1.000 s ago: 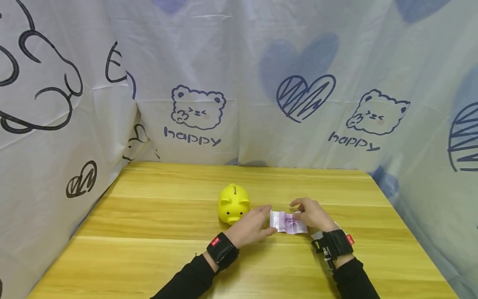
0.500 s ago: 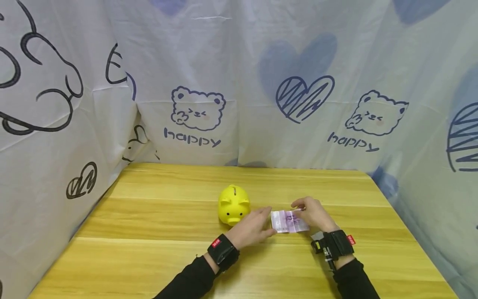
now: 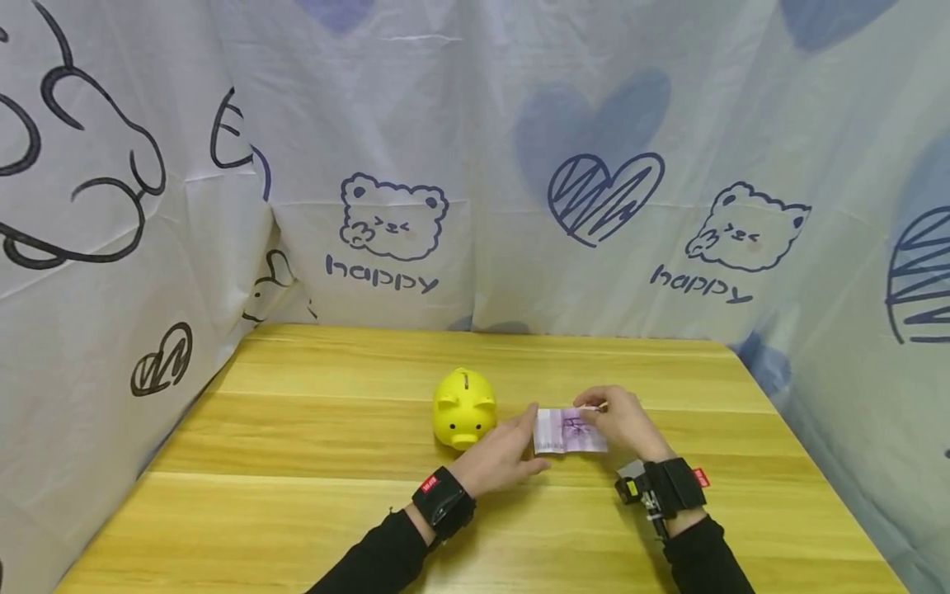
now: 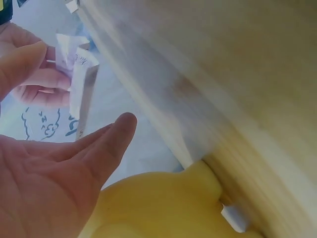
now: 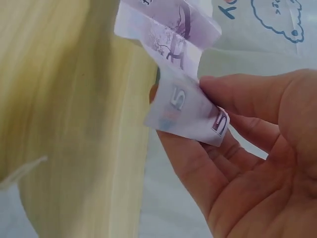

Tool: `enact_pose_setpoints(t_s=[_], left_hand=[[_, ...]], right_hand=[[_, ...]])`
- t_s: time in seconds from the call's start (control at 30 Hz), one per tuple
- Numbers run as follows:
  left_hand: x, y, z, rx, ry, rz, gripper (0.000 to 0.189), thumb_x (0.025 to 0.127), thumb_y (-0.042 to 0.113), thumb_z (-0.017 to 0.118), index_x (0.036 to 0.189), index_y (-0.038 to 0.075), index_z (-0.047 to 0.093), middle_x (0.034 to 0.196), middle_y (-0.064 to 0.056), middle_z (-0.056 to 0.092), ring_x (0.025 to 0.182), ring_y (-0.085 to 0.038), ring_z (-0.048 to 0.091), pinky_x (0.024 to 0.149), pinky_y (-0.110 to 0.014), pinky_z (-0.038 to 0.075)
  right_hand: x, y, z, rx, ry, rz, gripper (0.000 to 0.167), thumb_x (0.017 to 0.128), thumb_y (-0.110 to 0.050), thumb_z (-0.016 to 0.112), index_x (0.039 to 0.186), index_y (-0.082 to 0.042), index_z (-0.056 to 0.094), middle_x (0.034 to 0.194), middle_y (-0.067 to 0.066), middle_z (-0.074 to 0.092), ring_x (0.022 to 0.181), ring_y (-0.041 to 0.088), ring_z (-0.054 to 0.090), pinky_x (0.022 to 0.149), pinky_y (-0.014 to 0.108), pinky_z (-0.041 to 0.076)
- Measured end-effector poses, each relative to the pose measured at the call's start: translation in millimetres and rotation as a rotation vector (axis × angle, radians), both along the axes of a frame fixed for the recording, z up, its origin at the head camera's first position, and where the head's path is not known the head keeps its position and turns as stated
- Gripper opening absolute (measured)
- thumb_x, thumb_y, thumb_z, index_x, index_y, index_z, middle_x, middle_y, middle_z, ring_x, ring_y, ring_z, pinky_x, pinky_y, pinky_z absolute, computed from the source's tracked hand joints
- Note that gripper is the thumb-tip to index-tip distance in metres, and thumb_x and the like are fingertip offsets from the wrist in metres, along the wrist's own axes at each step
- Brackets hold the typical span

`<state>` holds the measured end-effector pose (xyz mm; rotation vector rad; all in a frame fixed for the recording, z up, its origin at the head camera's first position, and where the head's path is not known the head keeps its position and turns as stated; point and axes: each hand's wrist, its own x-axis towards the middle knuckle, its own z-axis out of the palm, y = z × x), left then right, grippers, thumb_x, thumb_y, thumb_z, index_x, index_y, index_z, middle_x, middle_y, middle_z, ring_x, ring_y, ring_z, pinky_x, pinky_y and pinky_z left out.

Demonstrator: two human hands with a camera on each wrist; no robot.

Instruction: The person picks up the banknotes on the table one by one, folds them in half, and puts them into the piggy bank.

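My right hand pinches a creased purple banknote near its right end. In the right wrist view the thumb presses on the note while the fingers lie behind it, and a printed 5 shows twice. My left hand is beside the note's left end, its fingers extended and nothing in its grip; the left wrist view shows the note's folded edge beyond the fingertips. A yellow piggy bank with a slot on top stands just behind and left of my left hand, its snout toward me.
Everything is over a wood-grain table. A white curtain printed with bears and hearts hangs behind the table and along both sides. A black wrist strap with a device sits on my right wrist, another strap on my left.
My right hand has raised the banknote a little and shifted it slightly away from me. My left hand has hardly moved, its fingers a bit higher; the piggy bank stays put.
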<state>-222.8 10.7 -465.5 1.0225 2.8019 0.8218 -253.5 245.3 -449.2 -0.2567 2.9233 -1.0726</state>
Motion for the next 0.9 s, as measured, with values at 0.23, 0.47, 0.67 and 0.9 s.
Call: enact_pose_setpoints(t_s=[0.23, 0.47, 0.67, 0.9], left_hand=[[0.8, 0.5, -0.6, 0.054, 0.0, -0.015, 0.087, 0.095, 0.031, 0.065, 0.155, 0.0, 0.01, 0.15, -0.02, 0.043, 0.132, -0.024, 0.05, 0.107, -0.034, 0.044], [1.3, 1.9, 0.2, 0.056, 0.012, 0.007, 0.078, 0.1, 0.026, 0.058, 0.155, -0.001, 0.011, 0.149, -0.019, 0.044, 0.127, -0.023, 0.055, 0.102, -0.032, 0.048], [-0.5, 1.1, 0.7, 0.077, 0.084, 0.016, 0.067, 0.1, 0.02, 0.055, 0.152, -0.004, 0.021, 0.134, -0.019, 0.06, 0.097, -0.015, 0.067, 0.081, -0.022, 0.055], [-1.8, 0.7, 1.7, 0.152, 0.089, 0.018, 0.061, 0.1, 0.015, 0.054, 0.151, -0.005, 0.027, 0.109, -0.015, 0.071, 0.071, -0.006, 0.064, 0.061, -0.012, 0.049]], right_hand=[[-0.8, -5, 2.0, -0.038, 0.056, -0.03, 0.019, 0.092, -0.015, 0.068, 0.109, -0.007, 0.071, 0.104, 0.009, 0.071, 0.094, 0.024, 0.063, 0.081, 0.04, 0.051], [-0.1, -10, 2.0, -0.048, 0.075, -0.037, 0.022, 0.09, -0.016, 0.071, 0.109, -0.006, 0.071, 0.099, 0.008, 0.072, 0.09, 0.024, 0.065, 0.078, 0.037, 0.052], [1.4, -15, 2.3, -0.074, 0.078, -0.019, 0.023, 0.089, -0.017, 0.072, 0.109, -0.005, 0.071, 0.099, 0.009, 0.072, 0.089, 0.023, 0.066, 0.075, 0.035, 0.052], [1.0, -19, 2.6, -0.109, 0.067, -0.021, 0.021, 0.091, -0.02, 0.07, 0.108, -0.007, 0.072, 0.101, 0.01, 0.073, 0.089, 0.021, 0.066, 0.072, 0.031, 0.052]])
